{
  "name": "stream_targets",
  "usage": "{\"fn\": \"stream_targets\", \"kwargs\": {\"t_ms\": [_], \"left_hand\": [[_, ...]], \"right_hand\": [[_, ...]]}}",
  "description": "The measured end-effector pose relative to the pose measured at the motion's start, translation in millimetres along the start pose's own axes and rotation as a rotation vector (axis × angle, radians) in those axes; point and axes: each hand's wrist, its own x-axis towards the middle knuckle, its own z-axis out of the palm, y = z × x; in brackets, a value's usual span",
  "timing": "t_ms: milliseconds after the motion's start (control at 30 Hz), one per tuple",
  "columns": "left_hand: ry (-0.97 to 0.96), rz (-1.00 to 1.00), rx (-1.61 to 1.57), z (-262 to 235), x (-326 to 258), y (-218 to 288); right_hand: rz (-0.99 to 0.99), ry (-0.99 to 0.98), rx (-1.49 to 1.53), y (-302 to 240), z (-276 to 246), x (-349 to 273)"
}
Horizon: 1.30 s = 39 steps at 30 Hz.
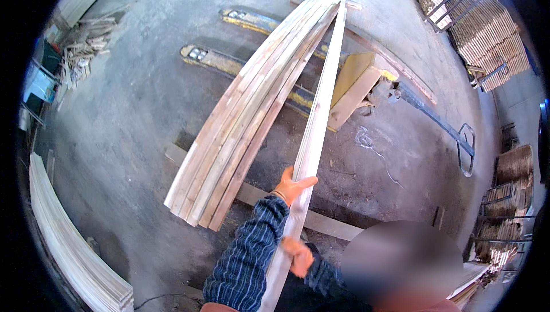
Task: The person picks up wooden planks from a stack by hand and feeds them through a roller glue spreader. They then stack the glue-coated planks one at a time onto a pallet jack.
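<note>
My left hand [293, 186] grips a long pale wooden plank [321, 111] from its left side, fingers wrapped over the edge. My right hand [299, 256] holds the same plank lower down, close to my body. The plank runs from my chest up and away, its far end lying against the top of a stack of several long planks [252, 117]. That stack slopes to the left of the held plank, and its near end rests over a timber beam [326, 225] on the concrete floor. Both my sleeves are dark blue with stripes.
A yellow pallet jack [366, 85] lies under the stack, forks [212, 59] pointing left, handle [467, 147] at the right. Stacked timber [490, 34] stands at upper right and right edge. More boards [74, 254] curve along lower left. Scrap wood [86, 45] is at upper left.
</note>
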Motion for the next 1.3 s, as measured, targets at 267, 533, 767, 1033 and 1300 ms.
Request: {"fn": "stream_targets", "kwargs": {"t_ms": [267, 533, 767, 1033, 1300], "left_hand": [[-0.005, -0.291, 0.35, -15.4, -197.7, -51.3], [0.285, -0.589, 0.702, 68.6, -497.7, 12.0], [0.636, -0.437, 1.115, 122.2, -630.7, -60.8], [0.812, -0.307, 1.022, 104.3, -696.9, -104.1], [1.111, 0.048, 1.103, 106.9, -713.8, -187.7]], "right_hand": [[0.579, -0.307, 0.342, -43.3, -30.7, -69.3], [0.151, -0.091, 0.351, -193.2, -52.3, 75.7], [-0.005, -0.224, 0.237, -168.5, -66.3, 72.3], [-0.23, -0.882, -0.065, -174.5, -46.9, 14.7], [-0.429, 0.063, -0.209, -161.9, 136.7, -203.9]]}}
